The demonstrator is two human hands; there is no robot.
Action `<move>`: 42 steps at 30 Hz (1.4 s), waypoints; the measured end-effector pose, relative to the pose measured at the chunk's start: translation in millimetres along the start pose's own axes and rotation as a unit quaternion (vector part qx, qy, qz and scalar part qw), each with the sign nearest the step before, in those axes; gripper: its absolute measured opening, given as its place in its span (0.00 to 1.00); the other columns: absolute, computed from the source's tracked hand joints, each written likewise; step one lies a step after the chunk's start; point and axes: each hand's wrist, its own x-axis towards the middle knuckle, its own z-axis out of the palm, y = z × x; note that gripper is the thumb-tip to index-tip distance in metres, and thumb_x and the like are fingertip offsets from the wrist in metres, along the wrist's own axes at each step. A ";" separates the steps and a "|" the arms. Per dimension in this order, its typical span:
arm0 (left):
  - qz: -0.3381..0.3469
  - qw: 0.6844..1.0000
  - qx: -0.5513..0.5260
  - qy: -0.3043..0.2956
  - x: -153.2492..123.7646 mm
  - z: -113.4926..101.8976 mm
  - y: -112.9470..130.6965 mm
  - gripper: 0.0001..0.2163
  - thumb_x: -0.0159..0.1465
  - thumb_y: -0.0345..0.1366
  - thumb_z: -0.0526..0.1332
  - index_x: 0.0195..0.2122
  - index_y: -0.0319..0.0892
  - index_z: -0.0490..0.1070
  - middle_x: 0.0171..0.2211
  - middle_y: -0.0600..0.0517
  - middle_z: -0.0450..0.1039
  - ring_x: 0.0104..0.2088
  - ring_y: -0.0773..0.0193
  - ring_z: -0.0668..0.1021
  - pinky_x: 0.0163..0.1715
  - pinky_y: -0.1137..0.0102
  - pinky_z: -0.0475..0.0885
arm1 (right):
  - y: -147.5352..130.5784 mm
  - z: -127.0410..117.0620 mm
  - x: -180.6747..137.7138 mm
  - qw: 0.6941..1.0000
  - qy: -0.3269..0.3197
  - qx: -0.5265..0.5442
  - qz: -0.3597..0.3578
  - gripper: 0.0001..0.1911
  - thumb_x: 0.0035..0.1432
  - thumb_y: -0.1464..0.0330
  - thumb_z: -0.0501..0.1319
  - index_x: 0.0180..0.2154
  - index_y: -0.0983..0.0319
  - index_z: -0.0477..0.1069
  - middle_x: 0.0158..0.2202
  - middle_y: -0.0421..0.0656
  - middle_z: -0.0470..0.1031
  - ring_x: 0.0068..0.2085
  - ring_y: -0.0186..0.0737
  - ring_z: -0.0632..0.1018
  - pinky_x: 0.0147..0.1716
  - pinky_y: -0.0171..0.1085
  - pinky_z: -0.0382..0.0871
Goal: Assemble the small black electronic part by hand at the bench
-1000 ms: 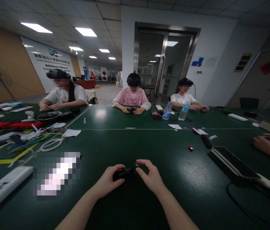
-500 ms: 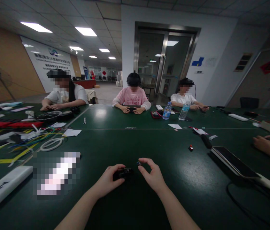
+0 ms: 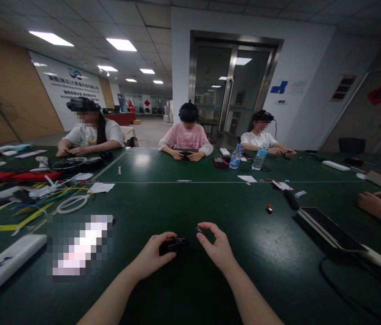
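Observation:
My left hand point(image 3: 153, 255) rests on the green table point(image 3: 183, 203) near its front edge, with fingers closed round a small black device point(image 3: 174, 244). Just to its right, my right hand point(image 3: 214, 246) is held slightly apart from the device. Its thumb and forefinger pinch a tiny dark part point(image 3: 199, 229) lifted a little above the table.
A tablet point(image 3: 332, 229) and a black cable point(image 3: 355, 289) lie at right, beside another person's hands point(image 3: 379, 205). Coloured wires point(image 3: 48, 198), a white coil and a white bar point(image 3: 4, 266) lie at left. Three people sit across the table with two water bottles point(image 3: 236, 157).
My right hand has drawn away from the black device, taking a tiny part pinched in its fingers up and to the right. My left hand has kept still.

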 end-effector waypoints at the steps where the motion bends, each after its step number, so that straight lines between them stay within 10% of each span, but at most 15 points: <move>1: -0.001 1.000 -0.001 -0.001 -0.1 -0.2 0.6 0.23 0.55 0.39 0.62 0.53 0.47 0.62 0.52 0.47 0.64 0.52 0.56 0.69 0.54 0.60 0.62 | 0.1 -0.2 0.1 1.000 0.000 -0.001 0.001 0.12 0.53 0.66 0.59 0.42 0.56 0.70 0.43 0.42 0.73 0.48 0.44 0.72 0.51 0.47 0.64; 42: 0.003 1.000 0.016 0.012 0.5 0.8 6.5 0.23 0.54 0.39 0.62 0.52 0.46 0.63 0.50 0.48 0.67 0.51 0.55 0.69 0.54 0.61 0.61 | -2.6 5.9 -2.2 0.999 -0.044 0.003 -0.010 0.11 0.52 0.65 0.60 0.41 0.56 0.70 0.42 0.41 0.71 0.47 0.42 0.72 0.49 0.45 0.65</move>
